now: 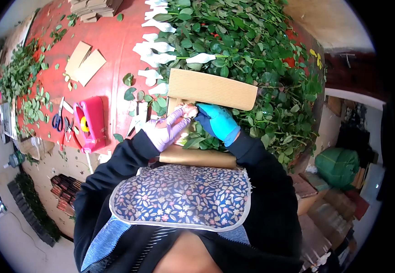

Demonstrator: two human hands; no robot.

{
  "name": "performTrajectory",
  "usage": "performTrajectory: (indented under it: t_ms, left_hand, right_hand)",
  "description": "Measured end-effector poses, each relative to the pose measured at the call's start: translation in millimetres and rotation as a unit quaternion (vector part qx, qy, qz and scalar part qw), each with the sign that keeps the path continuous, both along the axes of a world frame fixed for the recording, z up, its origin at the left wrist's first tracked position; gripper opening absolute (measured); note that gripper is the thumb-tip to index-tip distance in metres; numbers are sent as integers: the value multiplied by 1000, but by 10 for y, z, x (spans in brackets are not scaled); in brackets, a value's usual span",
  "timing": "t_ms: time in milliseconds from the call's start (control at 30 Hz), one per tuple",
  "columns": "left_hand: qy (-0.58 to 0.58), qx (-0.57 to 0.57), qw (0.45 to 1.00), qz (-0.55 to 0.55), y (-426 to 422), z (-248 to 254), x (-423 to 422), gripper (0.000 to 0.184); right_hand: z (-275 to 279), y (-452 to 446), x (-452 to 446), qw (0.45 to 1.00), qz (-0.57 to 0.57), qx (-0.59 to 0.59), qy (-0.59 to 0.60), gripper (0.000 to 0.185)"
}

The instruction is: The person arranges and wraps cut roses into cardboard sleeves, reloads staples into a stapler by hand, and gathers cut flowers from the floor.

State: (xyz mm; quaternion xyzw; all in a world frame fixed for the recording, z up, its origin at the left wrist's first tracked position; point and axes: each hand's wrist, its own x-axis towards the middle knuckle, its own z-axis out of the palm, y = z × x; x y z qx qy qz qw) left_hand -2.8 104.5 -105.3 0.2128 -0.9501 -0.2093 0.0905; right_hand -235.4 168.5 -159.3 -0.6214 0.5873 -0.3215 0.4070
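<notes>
The lilac-gloved left hand (pixel 162 133) and blue-gloved right hand (pixel 219 123) each have a fingertip grip on a pale pink rose bloom (pixel 189 110), probably to steady its petals; a ribbed tan cardboard flap (pixel 212 89) just beyond partly blocks the green leafy stems (pixel 234 41); a bright pink tape dispenser (pixel 96 123) sits on the red surface (pixel 111 54).

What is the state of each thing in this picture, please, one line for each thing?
Left hand: lavender-gloved, closed on flower
Right hand: blue-gloved, at the flower
Scissors: lying down, blades together
Red-handled tool: handles apart
Pink dispenser: yellow roll inside
White sleeves: some on stems
Green sack: bulging
</notes>
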Motion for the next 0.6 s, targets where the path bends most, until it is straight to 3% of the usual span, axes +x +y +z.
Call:
performTrajectory:
  t_ms: [67, 100, 133, 200, 267, 300, 333, 400, 433, 500, 600]
  left_hand:
    - [-36, 32, 999, -16, -16, -66, 7, 57]
    - [26, 20, 999, -12, 0, -265, 22, 57]
    - [88, 10, 996, -7, 1, -327, 13, 56]
    - [51, 31, 998, 3, 37, -285, 14, 55]
    - [-28, -19, 999, -24, 18, -130, -10, 52]
    - [-6, -59, 998, -9, 12, -218, -44, 49]
    - [-7, -61, 998, -12, 17, -263, -20, 49]
    - [0, -29, 999, -29, 19, -265, 1, 49]
    - [-1, -31, 999, -32, 10, -244, -11, 49]
    - [9, -79, 996, -34, 20, -223, -22, 50]
    - [18, -62, 998, -27, 21, -305, -14, 49]
  right_hand:
    - [-93, 13, 1, 1000, -14, -1, -27, 35]
    - [-179, 26, -1, 1000, -22, 3, -20, 35]
    - [-25, 5, 4, 1000, -26, -17, 2, 36]
    - [299, -29, 14, 998, -36, -40, 24, 37]
    - [502, -34, 20, 977, -21, -77, 198, 38]
    - [565, -57, 59, 951, -37, -171, 255, 34]
    - [594, -68, 102, 951, -41, -172, 255, 34]
    - [622, -66, 160, 906, 27, -58, 419, 30]
    - [480, -88, 144, 883, 13, -170, 437, 28]
    - [368, -165, 131, 869, 39, -182, 459, 28]
    - [330, -185, 190, 844, 68, -206, 490, 22]
